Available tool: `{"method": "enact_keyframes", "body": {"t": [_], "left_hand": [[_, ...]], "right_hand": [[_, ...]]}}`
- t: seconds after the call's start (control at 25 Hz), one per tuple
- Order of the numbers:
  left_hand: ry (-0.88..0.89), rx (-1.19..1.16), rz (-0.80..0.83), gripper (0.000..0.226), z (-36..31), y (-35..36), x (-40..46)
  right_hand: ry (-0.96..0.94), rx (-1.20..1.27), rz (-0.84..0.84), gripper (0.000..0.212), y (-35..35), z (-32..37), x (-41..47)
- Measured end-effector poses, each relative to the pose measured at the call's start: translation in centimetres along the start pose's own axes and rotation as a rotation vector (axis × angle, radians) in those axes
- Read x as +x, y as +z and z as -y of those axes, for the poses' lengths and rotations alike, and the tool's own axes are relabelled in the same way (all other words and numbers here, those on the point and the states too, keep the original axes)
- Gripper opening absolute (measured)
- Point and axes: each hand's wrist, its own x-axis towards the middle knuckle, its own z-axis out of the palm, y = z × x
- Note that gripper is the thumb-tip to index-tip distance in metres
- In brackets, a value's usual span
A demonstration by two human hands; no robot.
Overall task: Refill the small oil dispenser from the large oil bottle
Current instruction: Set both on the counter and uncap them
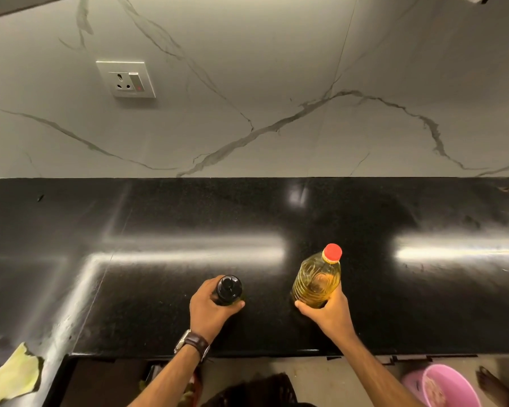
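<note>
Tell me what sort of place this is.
Most likely a home kitchen: a polished black stone counter, a marble-look backsplash with a wall socket, and a large oil bottle.

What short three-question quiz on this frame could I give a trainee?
1. True or false: the large oil bottle has its red cap on.
2. Which hand holds the small oil dispenser? A left hand; B right hand
3. Fill in: both containers stand on the black ____.

Key: 1 true; 2 A; 3 countertop.
</note>
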Motion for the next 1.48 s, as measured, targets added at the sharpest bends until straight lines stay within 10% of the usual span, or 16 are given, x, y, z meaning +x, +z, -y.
{"method": "enact_keyframes", "body": {"t": [0.6, 0.92, 1.12, 1.48], "left_hand": [[-0.013, 0.094, -0.141, 0.060, -0.7, -0.5, -4.1], [0.377, 0.077, 0.155, 0.049, -9.3, 5.9, -9.1], [0.338, 0.074, 0.042, 0.094, -15.8, 10.8, -4.8], [0.373, 0.099, 0.049, 0.054, -17.7, 12.2, -1.8]], "right_hand": [[0.101, 0.014, -0.059, 0.143, -1.1, 1.6, -5.9], [-0.447, -0.484, -0.356, 0.058, -8.7, 12.9, -6.4], [-0.372, -1.018, -0.279, 0.077, -9.8, 20.4, -3.5], [-0.295, -1.373, -0.052, 0.066, -8.5, 22.4, -1.1]]}}
